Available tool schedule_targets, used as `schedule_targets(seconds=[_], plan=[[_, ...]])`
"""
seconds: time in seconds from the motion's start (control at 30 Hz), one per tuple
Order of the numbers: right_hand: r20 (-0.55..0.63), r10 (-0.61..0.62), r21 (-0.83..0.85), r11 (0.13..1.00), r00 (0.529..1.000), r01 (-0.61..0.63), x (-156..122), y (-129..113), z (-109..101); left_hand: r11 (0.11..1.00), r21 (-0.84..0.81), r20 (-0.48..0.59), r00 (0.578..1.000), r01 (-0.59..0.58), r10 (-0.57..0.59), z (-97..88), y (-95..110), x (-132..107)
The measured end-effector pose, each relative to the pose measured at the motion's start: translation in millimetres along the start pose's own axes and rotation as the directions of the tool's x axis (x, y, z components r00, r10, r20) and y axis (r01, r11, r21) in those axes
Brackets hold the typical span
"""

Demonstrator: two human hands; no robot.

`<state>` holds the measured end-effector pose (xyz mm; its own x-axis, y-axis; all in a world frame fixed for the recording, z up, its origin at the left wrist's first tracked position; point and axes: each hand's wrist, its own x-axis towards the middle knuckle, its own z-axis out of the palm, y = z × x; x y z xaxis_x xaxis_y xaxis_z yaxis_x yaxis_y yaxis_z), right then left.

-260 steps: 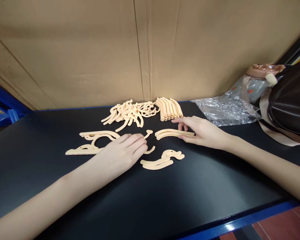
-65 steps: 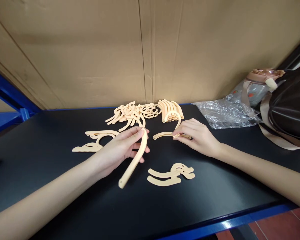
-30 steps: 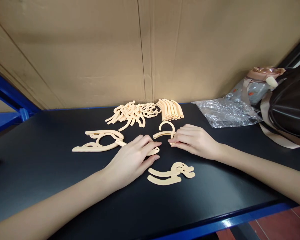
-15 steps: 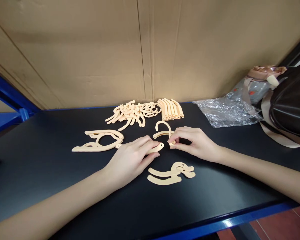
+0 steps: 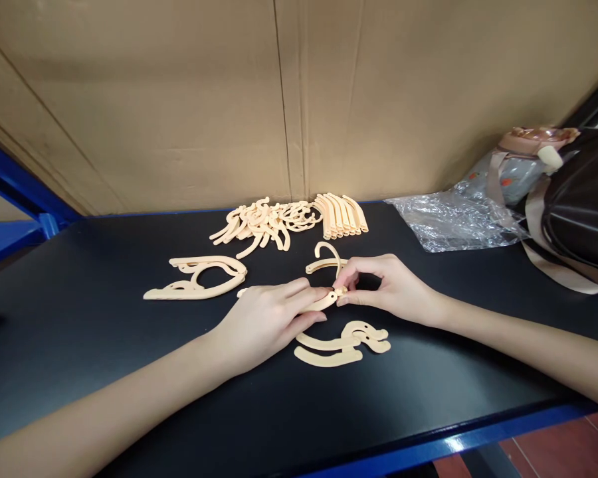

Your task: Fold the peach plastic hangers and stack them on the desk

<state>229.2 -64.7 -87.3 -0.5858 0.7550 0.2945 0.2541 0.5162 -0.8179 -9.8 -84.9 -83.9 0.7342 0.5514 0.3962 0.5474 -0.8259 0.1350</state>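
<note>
My left hand (image 5: 266, 318) lies on the black table (image 5: 80, 372) with its fingers closed over a long curved cream plastic arm (image 5: 323, 302), whose holed end sticks out to the right. My right hand (image 5: 386, 289) pinches a small cream piece (image 5: 339, 291) right at that end, thumb and forefinger together. A hook-shaped piece (image 5: 326, 255) lies just behind the right hand. Two curved pieces (image 5: 341, 342) lie side by side in front of both hands.
An assembled cream part (image 5: 199, 279) lies to the left. A heap of hooks (image 5: 259, 226) and a row of curved arms (image 5: 341, 216) sit by the cardboard wall. At the right are a crumpled plastic bag (image 5: 453, 222), a bottle (image 5: 523, 166) and a dark bag (image 5: 583, 206).
My left hand laid the long arm down on the table and holds it there. My right hand lifted a small piece and brought it to the arm's holed end.
</note>
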Motion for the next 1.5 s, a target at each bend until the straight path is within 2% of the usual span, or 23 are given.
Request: schedule_targets(seconds=[0.6, 1.0, 1.5], plan=[[0.067, 0.056, 0.142, 0.988, 0.996, -0.066, 1.7, 3.9, -0.6, 1.000, 0.009, -0.007, 1.000, -0.023, 0.023, 0.3, 2.5, 0.3], [0.066, 0.058, 0.086, 0.994, 0.996, -0.064, 1.8, 7.0, -0.1, 0.993, -0.118, 0.045, 0.999, 0.016, -0.011, -0.3, 3.1, 0.7], [0.031, 0.075, 0.049, 0.996, 0.997, -0.076, 2.0, 7.0, 1.0, 0.996, -0.071, 0.064, 0.996, 0.059, -0.055, -1.3, 9.7, 3.9]])
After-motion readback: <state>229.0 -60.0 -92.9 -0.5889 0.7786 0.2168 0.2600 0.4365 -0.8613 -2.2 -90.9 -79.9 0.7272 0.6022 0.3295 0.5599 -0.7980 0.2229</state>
